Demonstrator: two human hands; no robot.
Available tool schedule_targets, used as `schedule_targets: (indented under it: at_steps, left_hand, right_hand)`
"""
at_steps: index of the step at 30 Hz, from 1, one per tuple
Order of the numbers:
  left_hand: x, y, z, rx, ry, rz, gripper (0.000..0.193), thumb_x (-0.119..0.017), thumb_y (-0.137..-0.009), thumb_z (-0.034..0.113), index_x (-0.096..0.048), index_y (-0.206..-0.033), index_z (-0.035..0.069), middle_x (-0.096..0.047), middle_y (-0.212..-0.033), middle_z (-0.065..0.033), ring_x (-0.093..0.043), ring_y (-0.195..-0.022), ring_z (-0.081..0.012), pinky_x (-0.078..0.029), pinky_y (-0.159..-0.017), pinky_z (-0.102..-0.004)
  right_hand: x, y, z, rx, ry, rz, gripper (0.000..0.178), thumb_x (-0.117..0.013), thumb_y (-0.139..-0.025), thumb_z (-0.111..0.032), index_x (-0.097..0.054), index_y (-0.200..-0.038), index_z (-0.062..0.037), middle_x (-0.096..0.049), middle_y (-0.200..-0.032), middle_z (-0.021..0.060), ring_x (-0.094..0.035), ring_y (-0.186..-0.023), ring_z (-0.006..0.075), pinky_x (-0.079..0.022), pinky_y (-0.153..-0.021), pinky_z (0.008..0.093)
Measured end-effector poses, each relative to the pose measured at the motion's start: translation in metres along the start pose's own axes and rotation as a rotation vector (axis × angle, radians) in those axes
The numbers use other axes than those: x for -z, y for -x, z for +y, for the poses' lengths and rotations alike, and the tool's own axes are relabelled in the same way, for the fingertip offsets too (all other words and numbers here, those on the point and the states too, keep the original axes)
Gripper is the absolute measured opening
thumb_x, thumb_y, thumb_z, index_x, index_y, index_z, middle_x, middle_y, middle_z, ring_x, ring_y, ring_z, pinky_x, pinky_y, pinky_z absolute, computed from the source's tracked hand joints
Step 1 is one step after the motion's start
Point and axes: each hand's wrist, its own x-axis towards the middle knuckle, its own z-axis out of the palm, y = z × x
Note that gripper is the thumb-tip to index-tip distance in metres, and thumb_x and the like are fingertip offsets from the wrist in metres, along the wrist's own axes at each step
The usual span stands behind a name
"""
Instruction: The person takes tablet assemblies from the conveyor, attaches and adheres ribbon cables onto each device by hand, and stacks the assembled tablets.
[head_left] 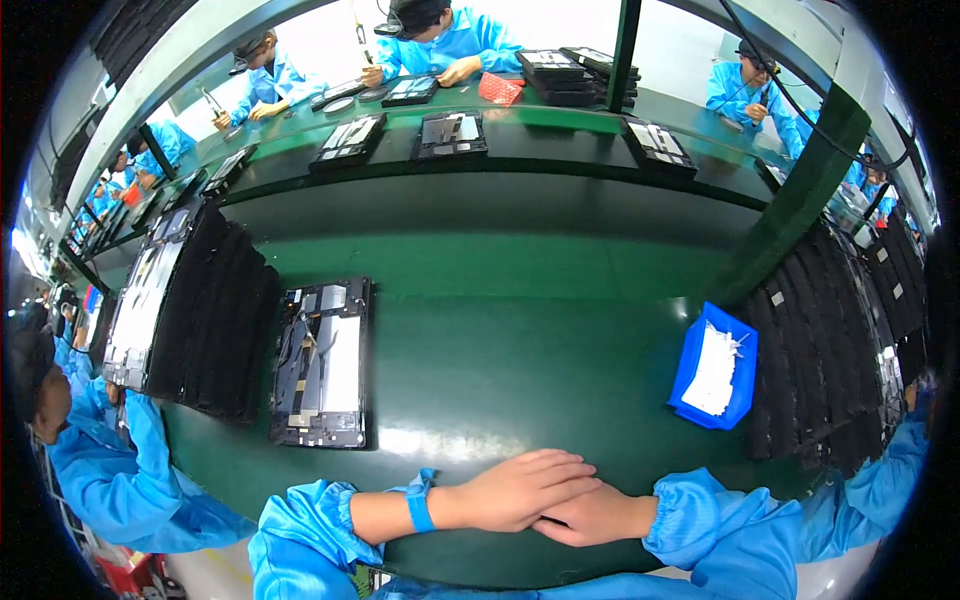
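My left hand lies across the top of my right hand near the table's front edge. The left fingers are stretched out flat and close together, with nothing in them. Beneath them, the right hand rests flat on the green table, its fingers partly covered. A blue wristband circles my left wrist. To the left, apart from both hands, an opened tablet-like device shows its silver battery plate and circuit parts. A blue bin holding small white pieces stands to the right.
A tall stack of black trays with devices rises at the left, another stack at the right. Beyond, a raised line carries several opened devices. A green post stands at right. Co-workers in blue sit across and on both sides.
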Motion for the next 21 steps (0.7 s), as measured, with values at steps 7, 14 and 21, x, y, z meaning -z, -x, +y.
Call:
schedule_targets:
  at_steps: [7,14,21]
  left_hand:
    - [0.0008,-0.0017,0.0027,-0.004,0.028,0.030,0.056,-0.058,-0.078,0.010,-0.049,-0.133,0.003,-0.050,-0.133,-0.0172,-0.048,-0.123,-0.0345,-0.037,-0.106,-0.0458]
    - [-0.0005,-0.0022,0.0024,-0.012,0.023,0.031,0.055,-0.058,-0.078,0.010,-0.049,-0.132,0.002,-0.050,-0.132,-0.0177,-0.049,-0.122,-0.0351,-0.037,-0.105,-0.0461]
    - [-0.0008,-0.0031,0.0013,-0.017,0.034,0.030,0.056,-0.058,-0.077,0.010,-0.048,-0.132,0.001,-0.051,-0.131,-0.0178,-0.049,-0.121,-0.0352,-0.037,-0.105,-0.0463]
  right_hand:
    - [-0.0033,0.0008,0.0031,0.036,0.063,0.054,0.026,-0.061,-0.088,-0.025,-0.064,-0.103,-0.0033,-0.064,-0.091,0.0157,-0.061,-0.087,0.0338,-0.050,-0.074,0.0421]
    - [-0.0047,0.0017,0.0037,0.040,0.065,0.068,0.025,-0.062,-0.088,-0.024,-0.065,-0.103,-0.0043,-0.064,-0.095,0.0158,-0.060,-0.091,0.0341,-0.049,-0.079,0.0424]
    - [-0.0093,0.0043,0.0090,0.046,0.070,0.047,0.021,-0.061,-0.087,-0.021,-0.066,-0.104,-0.0089,-0.063,-0.101,0.0148,-0.058,-0.095,0.0330,-0.048,-0.083,0.0422]
